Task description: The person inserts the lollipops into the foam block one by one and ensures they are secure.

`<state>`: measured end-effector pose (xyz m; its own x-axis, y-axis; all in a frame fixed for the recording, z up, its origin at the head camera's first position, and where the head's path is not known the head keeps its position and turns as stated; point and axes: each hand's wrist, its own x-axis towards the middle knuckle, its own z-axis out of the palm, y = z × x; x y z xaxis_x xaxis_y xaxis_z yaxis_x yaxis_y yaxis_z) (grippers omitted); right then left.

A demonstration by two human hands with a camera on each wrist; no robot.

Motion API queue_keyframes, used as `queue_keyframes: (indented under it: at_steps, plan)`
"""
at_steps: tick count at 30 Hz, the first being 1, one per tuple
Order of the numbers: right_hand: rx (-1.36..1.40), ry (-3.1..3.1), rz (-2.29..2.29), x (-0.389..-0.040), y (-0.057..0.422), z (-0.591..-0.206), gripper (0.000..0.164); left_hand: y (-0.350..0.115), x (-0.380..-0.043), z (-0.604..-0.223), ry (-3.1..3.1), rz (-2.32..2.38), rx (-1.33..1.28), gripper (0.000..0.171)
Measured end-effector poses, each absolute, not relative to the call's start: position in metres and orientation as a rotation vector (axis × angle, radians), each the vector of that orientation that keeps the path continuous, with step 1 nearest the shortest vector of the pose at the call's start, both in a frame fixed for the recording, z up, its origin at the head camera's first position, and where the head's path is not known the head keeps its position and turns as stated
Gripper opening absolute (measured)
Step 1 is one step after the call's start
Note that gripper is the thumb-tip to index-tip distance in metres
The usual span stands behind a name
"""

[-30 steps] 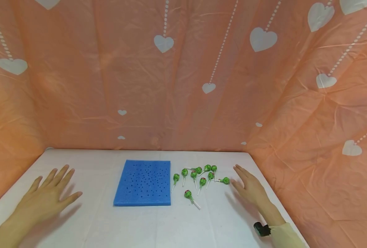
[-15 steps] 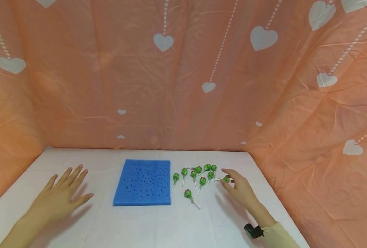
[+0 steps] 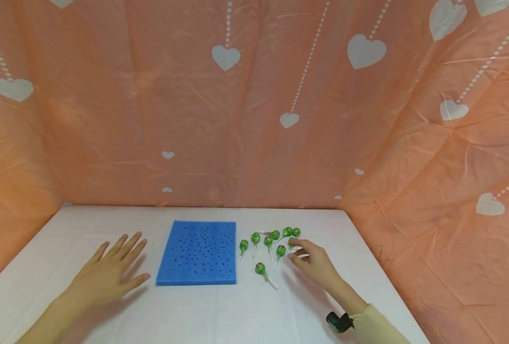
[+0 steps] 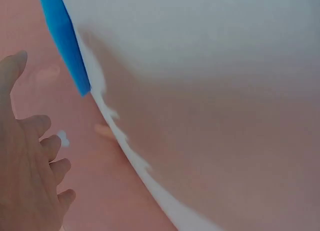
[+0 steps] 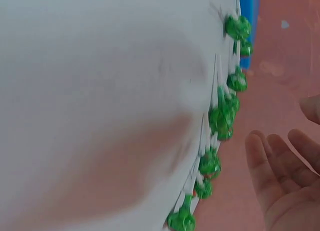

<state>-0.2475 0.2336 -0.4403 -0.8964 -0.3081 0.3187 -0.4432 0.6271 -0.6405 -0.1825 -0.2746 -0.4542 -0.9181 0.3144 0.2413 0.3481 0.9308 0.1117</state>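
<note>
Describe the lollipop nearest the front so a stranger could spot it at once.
On the white table, find the blue pad. Green lollipops lie scattered to its right. The front lollipop lies apart, closer to the viewer than its neighbours, its stick slanting near-right.

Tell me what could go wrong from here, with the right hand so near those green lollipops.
The right hand could nudge neighbours, since several green lollipops lie close together beside its fingertips.

It might also misjudge a grasp: in the head view its fingers partly cover a lollipop.

The blue foam block could slide if pushed, as the left hand is apart from it and not bracing it.
</note>
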Motion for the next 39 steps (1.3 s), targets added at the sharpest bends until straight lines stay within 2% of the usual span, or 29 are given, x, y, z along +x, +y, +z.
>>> queue_keyframes:
  at_steps: [14,20,28,39]
  plan:
    - [0.851,-2.772,1.115,-0.256,0.195,-0.439,0.026,-0.245,-0.197,-0.453,-2.839,-0.165,-0.651,0.078]
    - [0.85,-2.874,1.057,-0.26,0.182,-0.442,0.022,-0.238,-0.2,-0.456,-2.868,-0.203,-0.662,0.075]
    - [0.956,-2.931,1.003,-0.264,0.18,-0.446,0.02,-0.234,-0.201,-0.458,-2.91,-0.262,-0.689,0.069]
    - [0.986,-2.962,0.955,-0.264,0.178,-0.455,0.017,-0.23,-0.195,-0.461,-2.953,-0.272,-0.715,0.069]
